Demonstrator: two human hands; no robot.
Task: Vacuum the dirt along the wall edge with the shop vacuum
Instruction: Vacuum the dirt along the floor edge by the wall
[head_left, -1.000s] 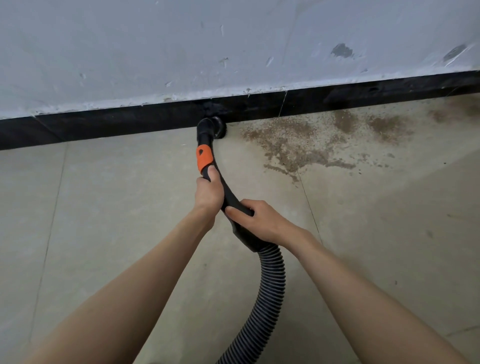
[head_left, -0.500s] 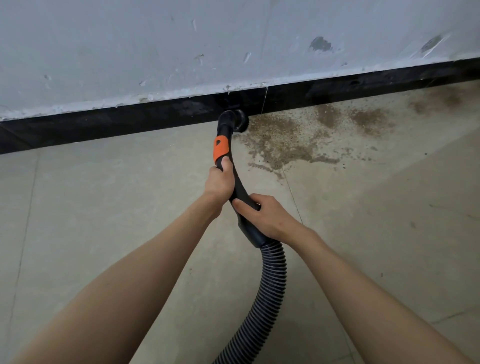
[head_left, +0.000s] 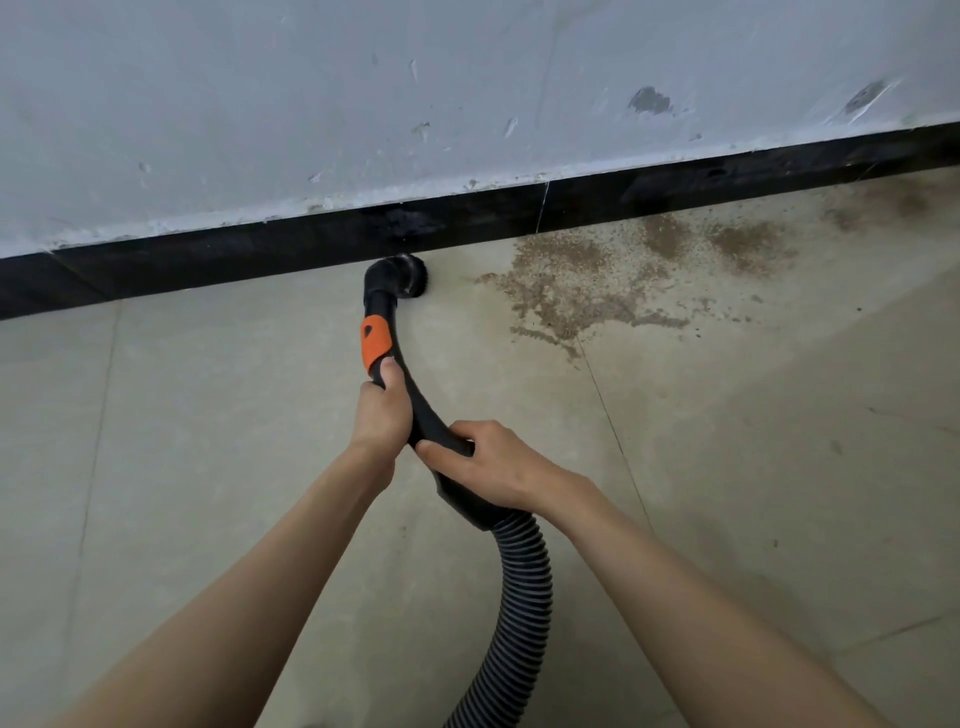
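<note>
A black vacuum wand with an orange band (head_left: 375, 340) curves from my hands to the floor. Its round brush nozzle (head_left: 402, 275) sits on the tile just below the black baseboard (head_left: 208, 257). My left hand (head_left: 382, 410) grips the wand just under the orange band. Lower down, my right hand (head_left: 485, 462) grips the handle, where the ribbed grey hose (head_left: 519, 597) joins. Brown dirt (head_left: 576, 291) is spread on the floor to the right of the nozzle, a short gap apart from it, with more patches (head_left: 748, 244) further right along the wall edge.
A scuffed white wall (head_left: 363, 104) rises above the baseboard. Beige floor tiles (head_left: 182, 441) with thin grout lines fill the lower view. The hose trails down out of the bottom edge between my forearms.
The nozzle has pulled back left from the edge of the dirt patch, opening a gap of bare tile. Both hands kept their grip on the wand.
</note>
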